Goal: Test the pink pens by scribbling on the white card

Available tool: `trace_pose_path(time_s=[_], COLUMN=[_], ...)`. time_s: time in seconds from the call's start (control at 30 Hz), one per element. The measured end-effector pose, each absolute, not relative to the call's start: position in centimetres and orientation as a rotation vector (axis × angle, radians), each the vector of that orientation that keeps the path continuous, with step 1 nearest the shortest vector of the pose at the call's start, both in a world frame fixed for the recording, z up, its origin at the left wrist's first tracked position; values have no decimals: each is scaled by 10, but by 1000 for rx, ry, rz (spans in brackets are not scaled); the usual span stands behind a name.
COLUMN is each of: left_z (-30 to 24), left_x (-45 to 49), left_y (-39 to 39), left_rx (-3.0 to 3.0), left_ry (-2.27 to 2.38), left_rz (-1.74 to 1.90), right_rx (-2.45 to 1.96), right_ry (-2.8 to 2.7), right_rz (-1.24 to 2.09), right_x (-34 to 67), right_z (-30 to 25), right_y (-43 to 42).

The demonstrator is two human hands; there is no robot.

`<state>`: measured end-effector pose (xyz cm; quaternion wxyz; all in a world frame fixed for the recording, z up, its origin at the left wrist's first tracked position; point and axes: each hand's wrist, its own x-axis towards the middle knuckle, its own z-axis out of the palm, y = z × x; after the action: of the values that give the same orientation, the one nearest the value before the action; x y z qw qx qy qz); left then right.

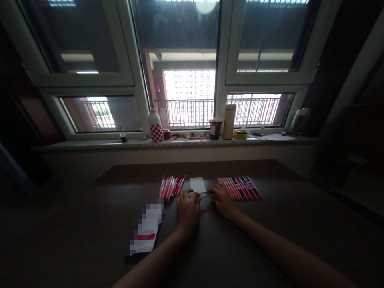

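My left hand (189,210) and my right hand (223,199) are close together low over the dark table, fingers curled and closed. Between their fingertips runs a thin whitish strip (204,195), pinched at both ends; its exact kind is too small to make out. Just beyond it lies a pale, flat rectangular card or pad (197,183). Beside my left hand is a group of pink, red and dark pens or pencils (171,187). A wider row of similar pens or pencils (240,189) lies beside my right hand, whose fingers partly hide its near left end.
A phone-like slab (147,228) with a blurred-out surface lies left of my left forearm. Beyond the table (90,216), the windowsill (186,145) bears a checkered bottle (155,130), a lidded drink cup (215,129), a tan flask (229,122) and small items.
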<state>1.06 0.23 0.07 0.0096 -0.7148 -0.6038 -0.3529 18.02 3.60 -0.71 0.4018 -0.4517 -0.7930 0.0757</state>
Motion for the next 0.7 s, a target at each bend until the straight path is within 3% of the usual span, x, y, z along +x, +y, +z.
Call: trace_pose_path(time_s=[0.7], left_z=[0], left_x=[11], left_y=[4], left_rx=[-2246], left_ry=[-1880], left_rz=[-1147], right_rx=[-1108], right_ry=[-1996], right_rz=[176], right_x=[180], right_z=[-10], right_y=[37])
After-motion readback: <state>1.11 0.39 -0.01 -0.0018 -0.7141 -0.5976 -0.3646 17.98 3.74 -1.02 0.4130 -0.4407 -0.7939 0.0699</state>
